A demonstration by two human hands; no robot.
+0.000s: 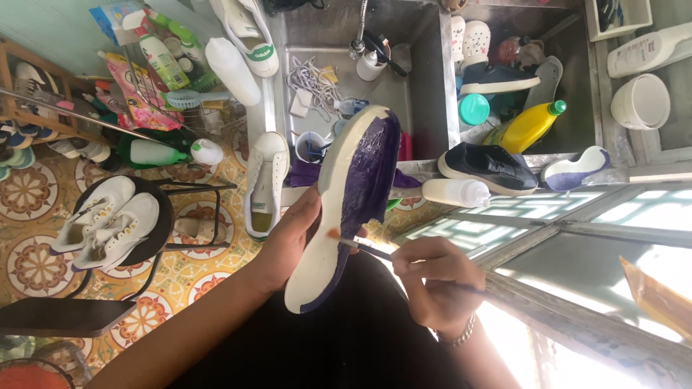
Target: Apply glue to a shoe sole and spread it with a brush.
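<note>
Inside steel sink (pixel 425 79), shoes (pixel 497 75), yellow bottle (pixel 530 126)

Patterned tile floor (pixel 194 277), steel sink (pixel 425 86), sunlit window (pixel 577 238).

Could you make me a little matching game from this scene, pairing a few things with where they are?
Things:
1. purple shoe
2. thin brush
3. pair of white sneakers
4. yellow bottle

Places:
A. on the round black stool
B. in the steel sink
C. in the left hand
D. in the right hand

Pairs: 1-C, 2-D, 3-A, 4-B
</note>
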